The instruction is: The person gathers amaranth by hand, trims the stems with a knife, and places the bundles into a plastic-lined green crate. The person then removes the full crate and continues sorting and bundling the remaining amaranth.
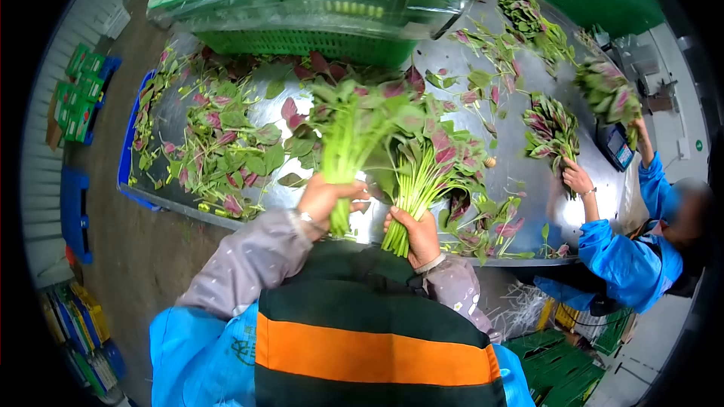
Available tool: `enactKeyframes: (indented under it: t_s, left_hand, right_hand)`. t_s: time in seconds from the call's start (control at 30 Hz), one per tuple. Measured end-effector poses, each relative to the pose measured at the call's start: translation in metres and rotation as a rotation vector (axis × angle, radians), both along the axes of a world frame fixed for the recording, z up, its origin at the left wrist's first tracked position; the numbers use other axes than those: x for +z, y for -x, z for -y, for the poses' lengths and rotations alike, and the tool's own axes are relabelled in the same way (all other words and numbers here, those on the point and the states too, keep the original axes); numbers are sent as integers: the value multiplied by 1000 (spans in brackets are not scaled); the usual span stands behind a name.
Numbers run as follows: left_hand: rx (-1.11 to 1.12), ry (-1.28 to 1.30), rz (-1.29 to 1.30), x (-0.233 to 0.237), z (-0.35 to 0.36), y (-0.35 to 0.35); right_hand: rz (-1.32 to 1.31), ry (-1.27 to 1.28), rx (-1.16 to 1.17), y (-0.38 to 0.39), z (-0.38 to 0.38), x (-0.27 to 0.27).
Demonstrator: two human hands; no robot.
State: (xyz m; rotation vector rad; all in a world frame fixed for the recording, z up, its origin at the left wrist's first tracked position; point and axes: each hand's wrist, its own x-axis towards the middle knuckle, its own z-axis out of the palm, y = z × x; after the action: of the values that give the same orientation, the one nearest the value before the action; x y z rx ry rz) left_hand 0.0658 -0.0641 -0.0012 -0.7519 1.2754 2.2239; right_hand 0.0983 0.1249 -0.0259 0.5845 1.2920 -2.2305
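Green stems [411,192] inside right grip [416,237]

Grey speckled sleeves [249,256], a dark green vest [354,298] with an orange band [369,354], a bracelet [304,218] by the left hand [324,197]

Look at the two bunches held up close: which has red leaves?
The right bunch, gripped by the right hand: its leaves show red patches. The left bunch in the left hand looks almost all green.
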Motion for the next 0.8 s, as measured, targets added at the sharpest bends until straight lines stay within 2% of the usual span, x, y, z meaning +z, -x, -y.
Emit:
enactKeyframes:
  t_s: [0.03, 0.1, 0.17, 0.2, 0.23, 0.3, 0.4, 0.43, 0.5, 0.53, 0.57, 0.63, 0.7, 0.77, 0.8]
  left_hand:
    - [19, -35, 0, 8, 9, 1]
    - [24, 56, -75, 10, -2, 0]
    - [-24, 143, -57, -19, -27, 2]
    - [-42, 129, -135, -45, -34, 2]
    - [-118, -110, 12, -27, -36, 3]
    - [-108, -134, 38, -13, -38, 2]
    - [-44, -262, 36, -27, -20, -1]
    - [-128, -210, 17, -20, -6, -4]
    - [-191, -339, 71, -30, 23, -4]
    - [-179, -304, 93, -20, 30, -4]
    - [-174, -428, 76, -17, 38, -3]
    - [-251, -102, -7, 8, 60, 2]
    - [-395, 538, -322, 20, 92, 7]
    - [-307, 554, -358, 43, 91, 10]
    - [-300, 440, -340, 44, 78, 11]
  right_hand:
    - [1, -12, -14, -1, -2, 1]
    - [10, 55, -44, -4, -3, 2]
    - [4, 79, -36, -2, -1, -2]
    - [-4, 73, -22, -3, 0, -3]
    - [0, 65, -22, -3, 0, -3]
    - [20, 47, -26, -5, -1, -3]
    - [7, -2, -65, -4, 0, -1]
    - [-4, -23, -79, -6, 0, 0]
    - [-19, -11, -86, -4, -2, 0]
    - [-27, -32, -85, -4, -4, -3]
    - [-38, -54, -79, -3, -5, -6]
    - [-247, -276, -130, 0, -9, -14]
    - [-356, -555, -127, 5, -24, -13]
    - [-316, -530, -234, 7, -26, 5]
    - [-317, -453, -227, 8, -22, 13]
